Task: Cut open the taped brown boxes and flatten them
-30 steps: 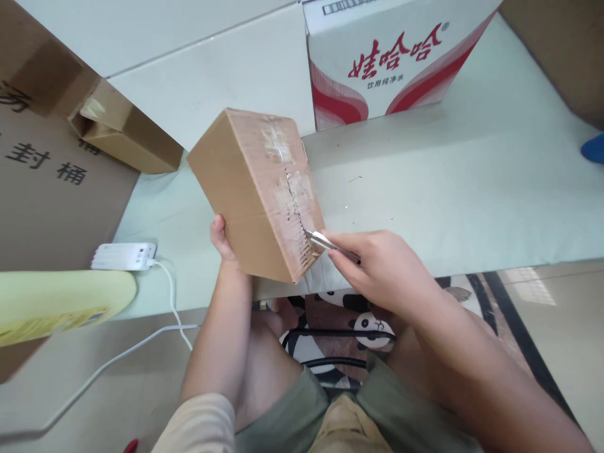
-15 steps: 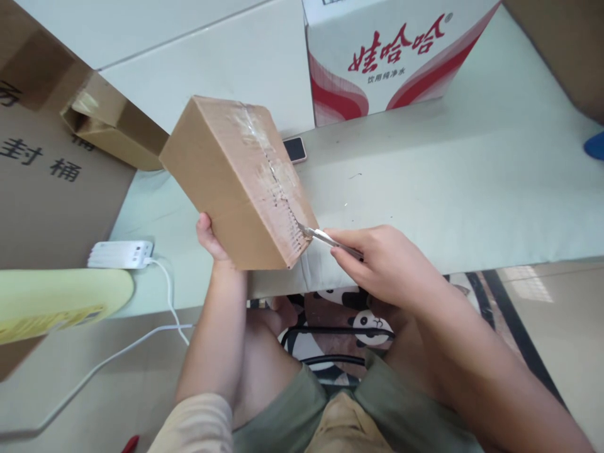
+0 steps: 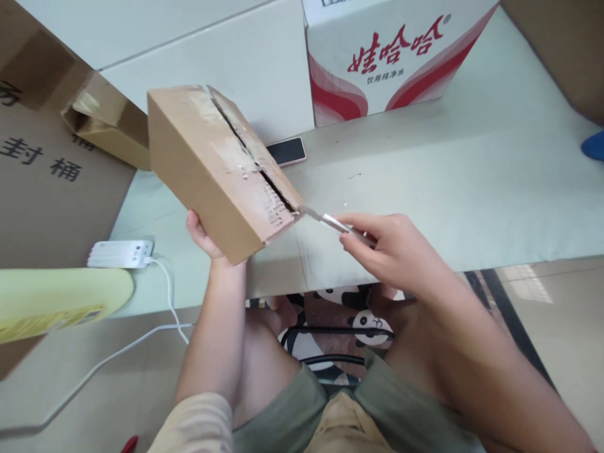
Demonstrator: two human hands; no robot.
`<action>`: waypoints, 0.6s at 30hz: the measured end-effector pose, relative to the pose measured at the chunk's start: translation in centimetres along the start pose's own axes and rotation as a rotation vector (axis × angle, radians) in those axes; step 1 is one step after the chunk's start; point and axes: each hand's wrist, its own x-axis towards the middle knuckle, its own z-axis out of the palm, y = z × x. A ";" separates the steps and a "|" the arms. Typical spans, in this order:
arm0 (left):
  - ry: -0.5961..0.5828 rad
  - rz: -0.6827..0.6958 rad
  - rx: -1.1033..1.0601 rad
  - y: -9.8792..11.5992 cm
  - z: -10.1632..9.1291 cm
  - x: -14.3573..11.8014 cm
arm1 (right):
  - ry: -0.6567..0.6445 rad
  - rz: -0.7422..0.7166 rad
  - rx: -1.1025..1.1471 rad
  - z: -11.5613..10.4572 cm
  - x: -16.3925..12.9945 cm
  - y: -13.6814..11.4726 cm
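Observation:
A brown cardboard box (image 3: 198,182) is held tilted over the table by my left hand (image 3: 204,236), whose fingers go out of sight beneath it. Along the box's taped top runs a dark open slit between the flaps, reaching the near right edge. My right hand (image 3: 384,245) is closed around a utility knife (image 3: 337,223). The knife's blade points left, its tip at the near end of the slit; whether it touches the cardboard I cannot tell.
Behind the box lies a phone (image 3: 289,151) on the pale green table (image 3: 425,182). A white and red carton (image 3: 387,69) stands at the back. At left are a power bank (image 3: 120,254) with a white cable (image 3: 167,283), a yellow-green object (image 3: 66,299) and large brown cardboard (image 3: 42,207).
The slit along the tape has opened wider and gapes dark. The box has turned and shifted left; my right hand with the knife has moved slightly right and up.

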 end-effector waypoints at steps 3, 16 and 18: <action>0.018 0.180 -0.180 -0.4 0.3 0.3 | 0.124 0.086 -0.043 0.3 1.0 1.5; -0.018 -0.015 -0.110 -1.7 -2.5 0.9 | 0.131 0.057 -0.147 3.2 3.2 4.7; -0.075 -0.105 -0.069 -2.2 -2.4 0.9 | 0.113 -0.093 0.032 3.3 2.9 4.2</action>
